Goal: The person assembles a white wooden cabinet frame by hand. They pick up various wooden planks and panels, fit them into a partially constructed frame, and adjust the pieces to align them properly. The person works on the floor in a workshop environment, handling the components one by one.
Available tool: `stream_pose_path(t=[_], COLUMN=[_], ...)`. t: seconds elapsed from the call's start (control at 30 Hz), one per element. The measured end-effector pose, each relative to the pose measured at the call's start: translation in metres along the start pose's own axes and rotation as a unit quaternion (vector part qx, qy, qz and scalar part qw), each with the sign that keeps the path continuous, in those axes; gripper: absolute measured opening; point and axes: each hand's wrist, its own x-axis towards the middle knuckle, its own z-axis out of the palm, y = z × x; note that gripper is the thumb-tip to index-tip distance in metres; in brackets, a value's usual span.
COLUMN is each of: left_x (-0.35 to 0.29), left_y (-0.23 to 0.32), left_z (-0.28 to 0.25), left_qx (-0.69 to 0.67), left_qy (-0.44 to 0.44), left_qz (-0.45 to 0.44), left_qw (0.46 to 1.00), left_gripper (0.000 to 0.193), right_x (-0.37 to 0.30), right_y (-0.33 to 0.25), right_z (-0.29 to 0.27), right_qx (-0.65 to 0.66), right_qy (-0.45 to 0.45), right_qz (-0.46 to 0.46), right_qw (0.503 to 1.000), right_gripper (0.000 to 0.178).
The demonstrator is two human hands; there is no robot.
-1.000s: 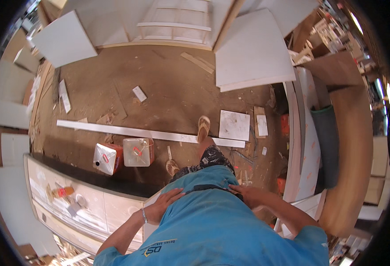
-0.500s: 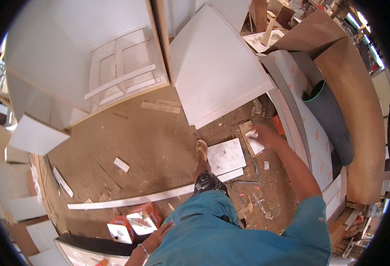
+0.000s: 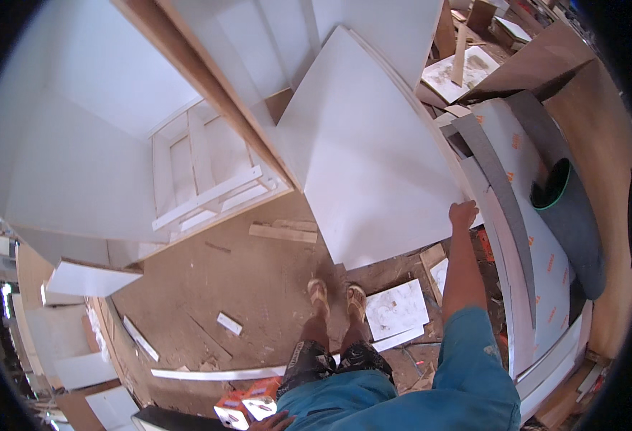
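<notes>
My right hand (image 3: 463,214) is stretched out to the right, its fingers closed at the right edge of a large white panel (image 3: 373,165). The panel leans at a tilt against the tall white cabinet carcass, its lower corner near the floor. My left hand (image 3: 271,422) rests low against my teal shirt at the bottom edge of the view, partly cut off. Its fingers look stretched out, with nothing seen in them. Just beyond it are orange-and-white boxes (image 3: 260,399).
A white cabinet carcass (image 3: 107,93) with a slatted frame stands at the left. Rolled dark sheet (image 3: 582,230) and curved boards line the right. A long white strip (image 3: 215,374), a stained white board (image 3: 396,309) and wood offcuts (image 3: 283,230) lie on the dirt floor.
My right hand has left a small white piece near the floor and moved up to the panel's edge. Both my feet now show side by side, and the view has shifted.
</notes>
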Motion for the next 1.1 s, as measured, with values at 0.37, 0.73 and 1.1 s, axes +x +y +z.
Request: stream_pose_path(t=[0.37,0.73,1.1], left_x=[0.048,0.055,0.073], left_y=[-0.05,0.001,0.036], left_z=[-0.159,-0.316,-0.344], left_qx=[0.076,0.137,0.084], left_qy=[0.009,0.054,0.174], left_qz=[0.305,0.032,0.086], left_qw=[0.949,0.989,0.977], left_gripper=[0.05,0.081,0.071], right_x=[-0.009,-0.088,-0.125], right_y=[0.019,-0.033,-0.302], right_z=[-0.023,-0.066,-0.066], right_qx=[0.215,0.151,0.055], right_qy=[0.096,-0.035,-0.356], right_qz=[0.096,-0.018,-0.251], right_qw=[0.967,0.988,0.898], right_gripper=[0.084,0.061,0.074])
